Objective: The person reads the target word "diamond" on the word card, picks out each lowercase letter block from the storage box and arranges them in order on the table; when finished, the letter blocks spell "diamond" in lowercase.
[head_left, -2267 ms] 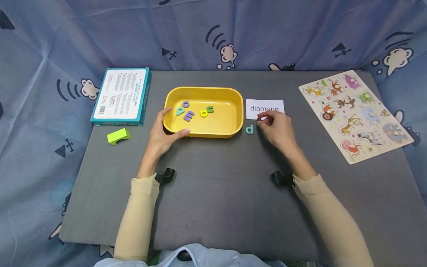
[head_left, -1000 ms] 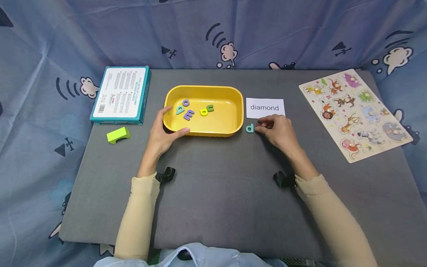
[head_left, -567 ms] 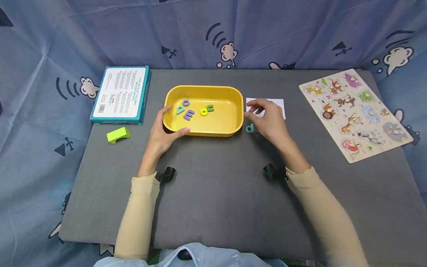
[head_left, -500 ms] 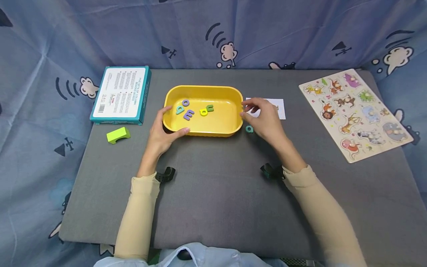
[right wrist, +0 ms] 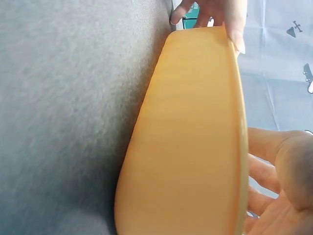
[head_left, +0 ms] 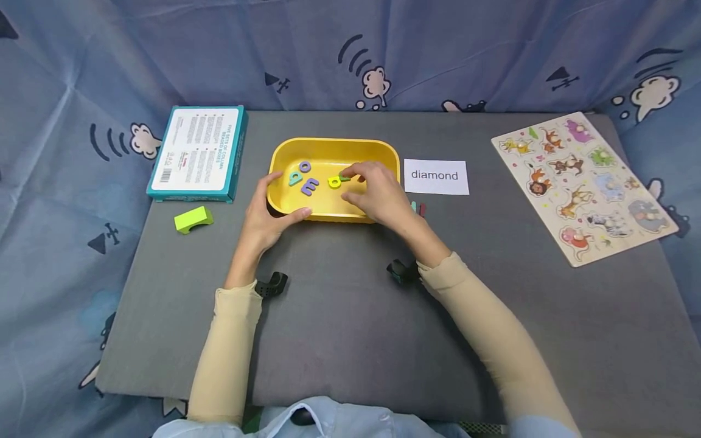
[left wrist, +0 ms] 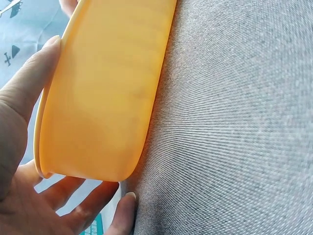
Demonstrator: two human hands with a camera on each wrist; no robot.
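Note:
My left hand (head_left: 264, 228) grips the left end of a yellow tray (head_left: 387, 159), thumb on the front rim and fingers around the side. My right hand (head_left: 380, 194) is over the tray's right part, thumb and fingers apart, nothing visible between them. Near its fingertips lie a yellow letter (head_left: 334, 182) and a green letter (head_left: 344, 178), the latter partly covered. A purple o (head_left: 305, 166), a teal letter (head_left: 295, 177) and a purple m (head_left: 310, 187) lie farther left inside. Beyond my right wrist, a teal letter d (head_left: 413, 205), mostly hidden, is beside a thin red letter (head_left: 422, 210).
A white card (head_left: 436, 177) reading "diamond" lies right of the tray. An animal puzzle board (head_left: 583, 188) is at the far right. On the left are a teal-and-white box (head_left: 194, 152) and a green arch block (head_left: 193, 219). The grey table (head_left: 339, 340) extends toward me.
My right hand set down the red letter beside the teal d, then moved left from below the card to over the tray. My left hand stays on the tray.

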